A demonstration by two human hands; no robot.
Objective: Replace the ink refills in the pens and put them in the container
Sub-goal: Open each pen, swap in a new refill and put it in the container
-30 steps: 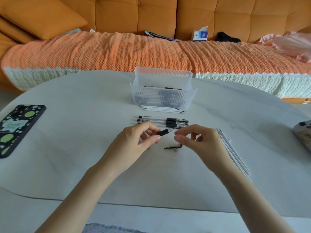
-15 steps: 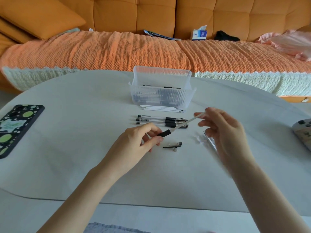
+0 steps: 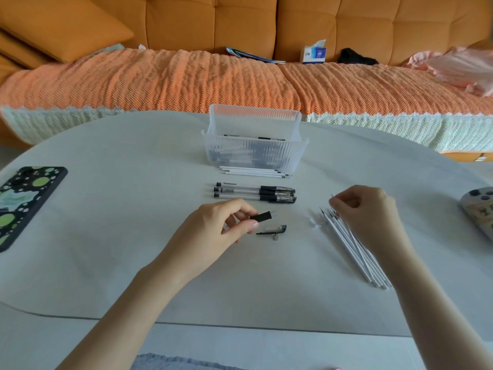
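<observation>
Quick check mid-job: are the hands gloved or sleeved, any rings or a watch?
No. The left hand and right hand wear no gloves, and no ring, watch or bracelet shows. The left forearm and right forearm are uncovered to the frame edge; no sleeve is in view.

Phone (image 3: pixel 24 204) left on table (image 3: pixel 120 263); controller (image 3: pixel 480 209) right edge; tissue box (image 3: pixel 314 52) on sofa (image 3: pixel 333 20).
</observation>
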